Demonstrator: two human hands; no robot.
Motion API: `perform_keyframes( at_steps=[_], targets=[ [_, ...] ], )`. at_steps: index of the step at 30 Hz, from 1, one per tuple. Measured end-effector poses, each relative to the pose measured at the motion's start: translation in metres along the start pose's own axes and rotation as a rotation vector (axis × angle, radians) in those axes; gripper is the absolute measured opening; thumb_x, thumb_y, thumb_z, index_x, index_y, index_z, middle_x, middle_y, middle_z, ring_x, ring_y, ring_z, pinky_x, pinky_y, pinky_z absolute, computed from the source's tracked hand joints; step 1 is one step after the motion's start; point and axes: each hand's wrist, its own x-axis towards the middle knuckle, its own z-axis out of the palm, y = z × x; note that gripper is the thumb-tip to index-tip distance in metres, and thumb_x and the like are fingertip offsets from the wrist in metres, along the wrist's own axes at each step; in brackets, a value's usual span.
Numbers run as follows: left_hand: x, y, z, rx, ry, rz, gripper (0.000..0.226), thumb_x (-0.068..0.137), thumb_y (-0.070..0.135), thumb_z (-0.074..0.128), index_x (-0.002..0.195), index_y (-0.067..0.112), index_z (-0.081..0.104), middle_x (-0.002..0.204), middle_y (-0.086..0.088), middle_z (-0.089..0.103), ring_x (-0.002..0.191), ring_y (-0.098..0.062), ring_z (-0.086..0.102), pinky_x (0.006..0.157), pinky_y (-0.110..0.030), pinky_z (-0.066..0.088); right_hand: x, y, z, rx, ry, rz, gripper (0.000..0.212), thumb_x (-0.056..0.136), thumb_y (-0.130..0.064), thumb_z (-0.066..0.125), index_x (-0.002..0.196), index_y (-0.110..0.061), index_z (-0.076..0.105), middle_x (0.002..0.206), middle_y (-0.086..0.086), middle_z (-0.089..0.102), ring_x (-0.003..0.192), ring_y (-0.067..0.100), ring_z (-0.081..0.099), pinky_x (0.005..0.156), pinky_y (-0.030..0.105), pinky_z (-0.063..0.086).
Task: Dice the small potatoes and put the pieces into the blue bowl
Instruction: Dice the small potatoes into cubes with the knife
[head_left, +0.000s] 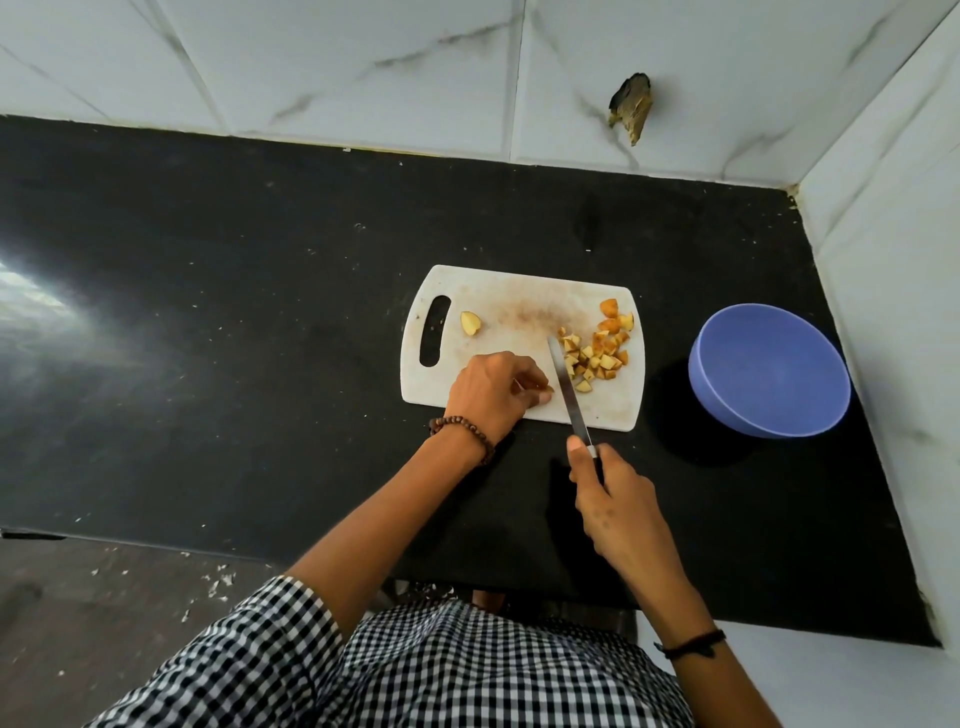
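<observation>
A white cutting board (498, 296) lies on the black counter. Several diced potato pieces (597, 348) sit heaped on its right side. One potato half (470, 323) lies alone near the board's handle slot. My left hand (491, 389) rests on the board's front edge, fingers curled over a small potato piece that is mostly hidden. My right hand (613, 499) grips the handle of a knife (569, 389); the blade lies across the board between my left hand and the heap. The blue bowl (769, 369) stands empty to the right of the board.
The black counter (234, 312) ends at a tiled wall behind and a white side wall close to the right of the bowl. A dark hole (631, 106) marks the back wall. The counter's front edge runs just below my forearms.
</observation>
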Motion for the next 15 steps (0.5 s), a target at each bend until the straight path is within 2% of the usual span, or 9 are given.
perform_keyframes(
  at_steps=[6, 9, 15],
  targets=[
    [-0.001, 0.003, 0.003, -0.089, 0.035, -0.061, 0.017, 0.081, 0.024, 0.074, 0.097, 0.016, 0.074, 0.092, 0.002, 0.073, 0.083, -0.005, 0.064, 0.081, -0.018, 0.053, -0.001, 0.002, 0.002, 0.033, -0.018, 0.028, 0.044, 0.102, -0.056, 0.038, 0.089, -0.018, 0.057, 0.066, -0.003, 0.055, 0.051, 0.005, 0.048, 0.05, 0.025, 0.038],
    [-0.003, 0.005, 0.005, -0.082, 0.064, -0.095, 0.017, 0.08, 0.026, 0.076, 0.094, 0.017, 0.075, 0.088, 0.002, 0.073, 0.082, -0.007, 0.067, 0.082, -0.023, 0.056, 0.001, 0.002, 0.005, 0.062, -0.031, 0.037, 0.045, 0.101, -0.058, 0.038, 0.089, -0.019, 0.057, 0.068, -0.002, 0.056, 0.053, 0.007, 0.049, 0.051, 0.026, 0.038],
    [-0.004, 0.008, 0.005, 0.01, 0.025, -0.075, 0.018, 0.088, 0.014, 0.066, 0.104, 0.015, 0.074, 0.1, -0.005, 0.073, 0.097, -0.02, 0.065, 0.091, -0.034, 0.053, 0.003, 0.001, 0.011, 0.058, -0.066, 0.049, 0.046, 0.101, -0.059, 0.036, 0.089, -0.02, 0.056, 0.072, 0.0, 0.058, 0.055, 0.009, 0.05, 0.052, 0.028, 0.04]
  ],
)
